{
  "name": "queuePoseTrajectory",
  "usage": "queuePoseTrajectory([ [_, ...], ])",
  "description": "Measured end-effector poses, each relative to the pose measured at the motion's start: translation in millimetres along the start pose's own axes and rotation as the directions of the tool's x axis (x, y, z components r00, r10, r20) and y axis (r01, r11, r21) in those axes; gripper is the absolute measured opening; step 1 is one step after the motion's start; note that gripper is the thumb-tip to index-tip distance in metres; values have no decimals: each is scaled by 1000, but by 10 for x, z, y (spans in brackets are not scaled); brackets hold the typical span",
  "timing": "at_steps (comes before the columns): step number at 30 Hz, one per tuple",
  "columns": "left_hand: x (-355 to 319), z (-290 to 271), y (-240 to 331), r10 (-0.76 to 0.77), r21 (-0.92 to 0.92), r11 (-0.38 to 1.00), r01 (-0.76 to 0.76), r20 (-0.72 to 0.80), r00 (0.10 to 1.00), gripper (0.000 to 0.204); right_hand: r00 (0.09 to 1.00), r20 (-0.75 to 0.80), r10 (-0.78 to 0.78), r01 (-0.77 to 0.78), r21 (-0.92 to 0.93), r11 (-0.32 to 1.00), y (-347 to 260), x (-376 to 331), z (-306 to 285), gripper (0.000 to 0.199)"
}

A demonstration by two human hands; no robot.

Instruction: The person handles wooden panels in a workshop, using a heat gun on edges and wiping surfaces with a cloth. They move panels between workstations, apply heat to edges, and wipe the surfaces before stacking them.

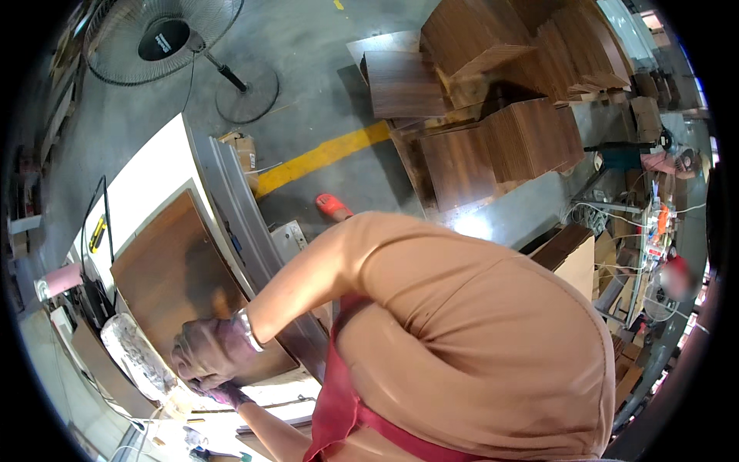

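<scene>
A brown wood-grain panel (173, 273) lies on a white-topped workbench (146, 181) at the left. My right hand (206, 353), in a dark glove with a watch at the wrist, is closed over the panel's near corner. Just below it is my left hand (228, 395) in a purple glove, fingers curled and mostly hidden under the right hand; what it grips is unclear. A whitish, crusted strip (132, 353) runs along the panel's near-left edge beside both hands. My tan shirt and red apron (339, 400) fill the lower right.
Grey metal rails (242, 215) border the bench. A standing fan (165, 38) is at the top left. Stacks of brown panels (508, 138) sit on the concrete floor beyond a yellow line (323, 158). Another person (670, 162) works at a cluttered bench far right.
</scene>
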State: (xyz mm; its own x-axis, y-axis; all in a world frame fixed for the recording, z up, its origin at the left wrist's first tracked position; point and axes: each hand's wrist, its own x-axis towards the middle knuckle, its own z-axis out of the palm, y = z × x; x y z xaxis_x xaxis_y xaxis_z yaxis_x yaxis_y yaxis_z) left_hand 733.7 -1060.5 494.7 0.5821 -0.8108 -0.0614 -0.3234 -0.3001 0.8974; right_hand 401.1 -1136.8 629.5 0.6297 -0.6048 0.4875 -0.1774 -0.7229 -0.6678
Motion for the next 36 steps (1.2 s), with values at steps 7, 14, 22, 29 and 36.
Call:
queuePoseTrajectory([
  [7, -297, 300, 482, 4, 211, 977, -4, -2, 1000, 59, 928, -212, -307, 279, -152, 948, 310, -144, 657, 29],
  [14, -264, 536, 1028, 196, 356, 916, -185, 6, 981, 52, 895, -446, -23, 92, 134, 987, 356, -1402, -200, 24],
  [22, -988, 2159, 3105, 600, 332, 613, -717, 396, 695, 48, 402, -254, 880, -825, 317, 468, 855, -3849, -1270, 37],
  [29, -2436, 4844, 2996, 26, 6, 907, -422, 997, 71, 36, -116, -118, 986, -751, 661, -9, 849, -5458, -1625, 32],
  [36, -3495, 6676, 2684, -356, -281, 593, -755, 749, -558, 37, -769, -8, 639, 292, 885, 362, 571, -7080, 94, 17],
])
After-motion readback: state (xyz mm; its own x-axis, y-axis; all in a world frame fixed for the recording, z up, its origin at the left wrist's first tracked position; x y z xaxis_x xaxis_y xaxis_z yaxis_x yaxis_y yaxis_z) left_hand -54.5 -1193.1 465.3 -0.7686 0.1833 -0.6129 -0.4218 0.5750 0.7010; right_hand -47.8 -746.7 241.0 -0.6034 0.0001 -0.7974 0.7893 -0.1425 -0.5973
